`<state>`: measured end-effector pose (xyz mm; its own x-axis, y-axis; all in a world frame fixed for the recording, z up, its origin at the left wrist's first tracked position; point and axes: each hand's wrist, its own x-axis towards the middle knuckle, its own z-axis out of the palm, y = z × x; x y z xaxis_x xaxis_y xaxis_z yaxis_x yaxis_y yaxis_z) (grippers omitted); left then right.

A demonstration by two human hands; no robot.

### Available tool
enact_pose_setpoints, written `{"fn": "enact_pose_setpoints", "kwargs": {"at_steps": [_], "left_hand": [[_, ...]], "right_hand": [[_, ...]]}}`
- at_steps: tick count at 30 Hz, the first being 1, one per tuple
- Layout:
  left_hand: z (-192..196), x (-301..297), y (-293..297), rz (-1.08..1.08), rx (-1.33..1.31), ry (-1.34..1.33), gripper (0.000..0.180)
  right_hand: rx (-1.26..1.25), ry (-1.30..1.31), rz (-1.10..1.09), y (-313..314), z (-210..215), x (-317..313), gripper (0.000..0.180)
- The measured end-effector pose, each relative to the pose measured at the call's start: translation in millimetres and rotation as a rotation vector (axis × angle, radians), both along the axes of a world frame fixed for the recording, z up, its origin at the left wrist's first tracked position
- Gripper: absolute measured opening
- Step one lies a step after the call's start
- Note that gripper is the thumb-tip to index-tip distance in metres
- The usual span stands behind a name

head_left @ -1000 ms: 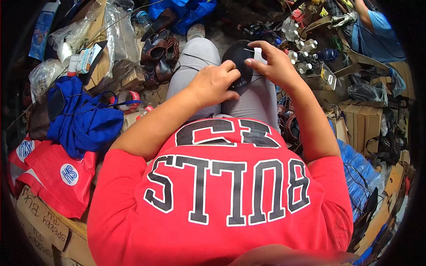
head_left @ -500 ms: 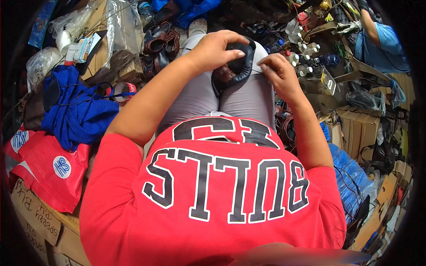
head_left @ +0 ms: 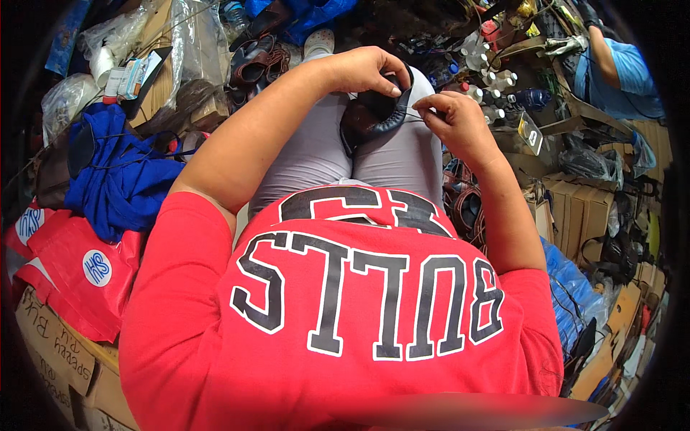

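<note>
Gripping shoe rim (left hand).

The wearer's two hands, one shoe; at left, one blue cloth, one red bag; upper right, one other person.

Shirt: plain red is worn, creased across the belly.
Sleeves: cut short, same red, ended above the elbows; folds are seen on the left one.
Lettering: large black block capitals, edged in white, spread across the chest, seen upside down.
Numerals: set nearer the hem, same black and white, partly broken by a fold.
Hands: left hand and right hand both bare, as are the forearms.
Trousers: light grey, wrinkled at the thighs.
Clog: pale, dotted with holes.
</note>
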<state>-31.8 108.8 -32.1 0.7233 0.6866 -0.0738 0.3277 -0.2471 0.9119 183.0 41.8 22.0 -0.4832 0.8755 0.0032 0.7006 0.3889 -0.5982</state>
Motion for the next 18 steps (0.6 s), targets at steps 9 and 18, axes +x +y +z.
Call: {"fn": "enact_pose_setpoints", "kwargs": {"at_steps": [9,18], "left_hand": [[5.6,0.6,0.5,-0.04,-0.093,-0.018,0.023],[-4.4,1.1,10.5,-0.135,-0.151,-0.082,0.025]], "right_hand": [[0.067,-0.041,0.059,8.4,-8.3,-1.4,0.014],[-0.416,0.252,0.049,38.5,-39.4,22.3,0.014]]}}
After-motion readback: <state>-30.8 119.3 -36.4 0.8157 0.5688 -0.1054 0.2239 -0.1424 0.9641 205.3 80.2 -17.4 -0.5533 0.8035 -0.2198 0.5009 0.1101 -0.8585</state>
